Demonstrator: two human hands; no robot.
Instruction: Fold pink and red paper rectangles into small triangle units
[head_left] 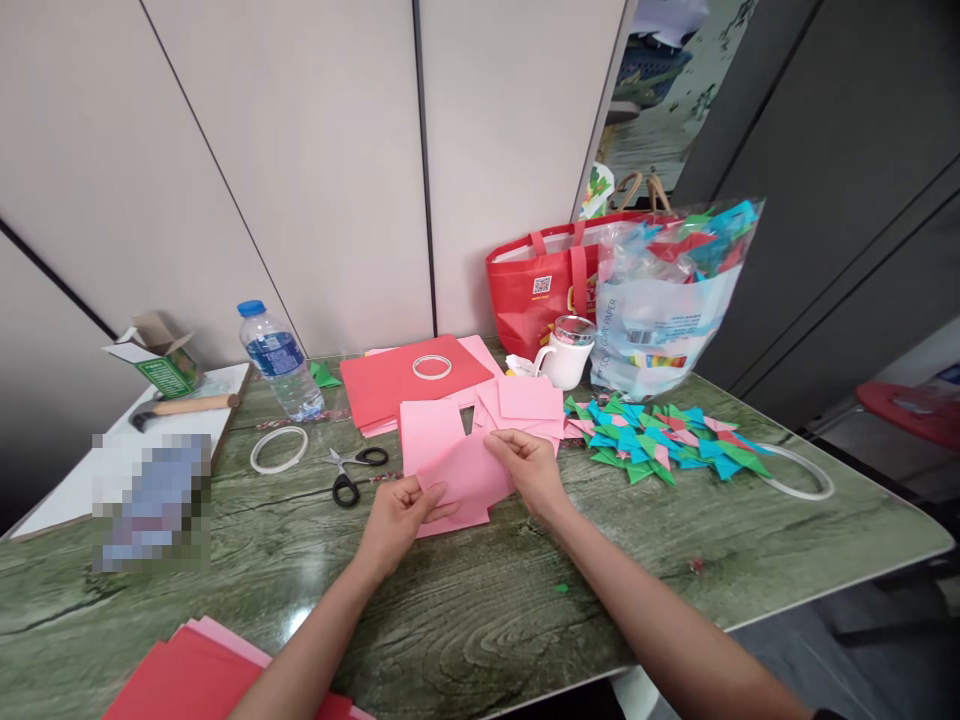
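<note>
A sheet of pink paper (471,478) is stretched between my two hands, tilted up over the table. My left hand (401,520) pinches its lower left edge between thumb and fingers. At the upper right corner my right hand (529,468) grips the same sheet. Beneath and behind it lies a stack of pink paper (431,425). Smaller pink pieces (531,398) are piled just beyond my right hand. Black-handled scissors (356,468) rest slightly spread to the left of the stack.
Folded paper pieces (652,440) in blue, green and pink lie at right beside a tape roll (799,475). Behind stand a white mug (568,358), a red bag (529,290) and a plastic bag (649,320). A water bottle (281,362), hammer (187,404) and red sheets (405,380) are also there.
</note>
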